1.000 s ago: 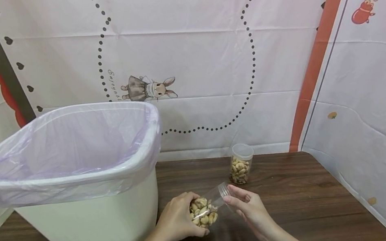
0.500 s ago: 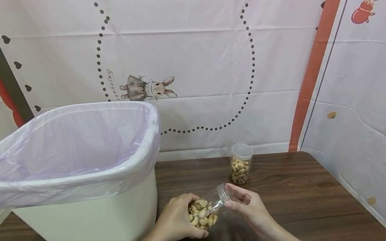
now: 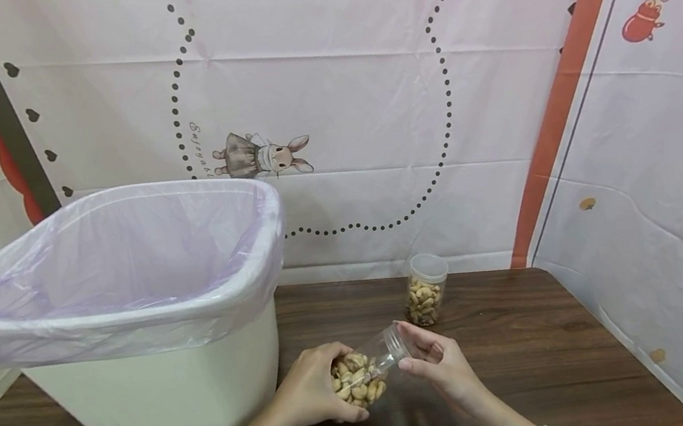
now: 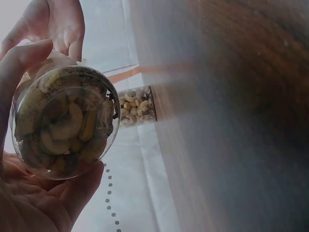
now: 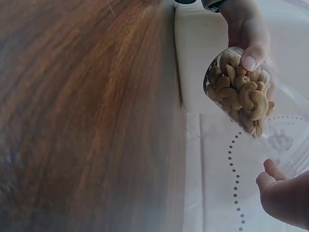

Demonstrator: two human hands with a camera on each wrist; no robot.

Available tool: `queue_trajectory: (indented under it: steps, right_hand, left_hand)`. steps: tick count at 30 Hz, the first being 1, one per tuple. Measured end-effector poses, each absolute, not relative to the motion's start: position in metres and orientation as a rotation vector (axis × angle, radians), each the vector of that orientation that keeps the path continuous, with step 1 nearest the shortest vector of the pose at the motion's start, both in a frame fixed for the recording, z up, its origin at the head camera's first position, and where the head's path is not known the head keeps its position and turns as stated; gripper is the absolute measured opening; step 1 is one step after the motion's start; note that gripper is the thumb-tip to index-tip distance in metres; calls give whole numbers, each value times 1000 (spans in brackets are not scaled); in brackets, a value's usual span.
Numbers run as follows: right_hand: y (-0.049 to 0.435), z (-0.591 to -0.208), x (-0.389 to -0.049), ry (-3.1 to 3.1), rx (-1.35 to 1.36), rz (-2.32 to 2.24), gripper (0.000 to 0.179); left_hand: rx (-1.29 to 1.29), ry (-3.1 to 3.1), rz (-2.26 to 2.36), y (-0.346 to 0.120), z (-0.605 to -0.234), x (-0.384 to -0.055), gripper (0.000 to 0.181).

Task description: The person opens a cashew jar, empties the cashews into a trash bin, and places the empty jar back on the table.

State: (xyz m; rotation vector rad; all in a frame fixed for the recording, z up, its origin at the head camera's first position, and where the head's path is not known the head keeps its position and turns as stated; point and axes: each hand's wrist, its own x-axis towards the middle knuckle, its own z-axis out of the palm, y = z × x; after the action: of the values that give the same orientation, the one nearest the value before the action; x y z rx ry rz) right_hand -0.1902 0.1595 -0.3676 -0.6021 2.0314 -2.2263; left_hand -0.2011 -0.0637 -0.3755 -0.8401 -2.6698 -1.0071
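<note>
A clear plastic jar point(image 3: 372, 365) of cashews is tilted above the table, its ridged lid end up and to the right. My left hand point(image 3: 314, 390) grips it round the lower part, where the cashews point(image 3: 356, 380) have gathered. At the other end, my right hand point(image 3: 444, 366) holds the clear lid point(image 3: 394, 342) between thumb and fingers. The left wrist view looks at the jar's round base point(image 4: 65, 123), with cashews pressed against it. In the right wrist view the left thumb point(image 5: 253, 57) lies across the jar's side.
A second lidded jar of cashews point(image 3: 425, 292) stands upright behind my hands. To the left is a large white bin point(image 3: 172, 404) with a purple liner bag point(image 3: 136, 336) folded over its rim. Printed cloth point(image 3: 354, 116) hangs behind the brown wooden table point(image 3: 532, 354).
The fingers of my right hand have shifted slightly on the lid. The left hand keeps its grip, and the jar stays tilted in almost the same place.
</note>
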Motion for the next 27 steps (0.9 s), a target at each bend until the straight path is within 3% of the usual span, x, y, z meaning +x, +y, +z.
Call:
queue_trajectory:
  steps: [8,17,27]
  right_hand:
    - [160,-370,-190,1997,-612,-2281,68]
    - [154,-368,-185,1956,-361,-2367,63]
    - [148,-364,-182,2029,-256,-2378,62]
  left_hand:
    - [-845,-2643,-1017,-62,-375,-200,65]
    - [-780,-2608,-905,-61,-374,-200,66]
    - [-742,-2604,-895,-60,-374,-201,67]
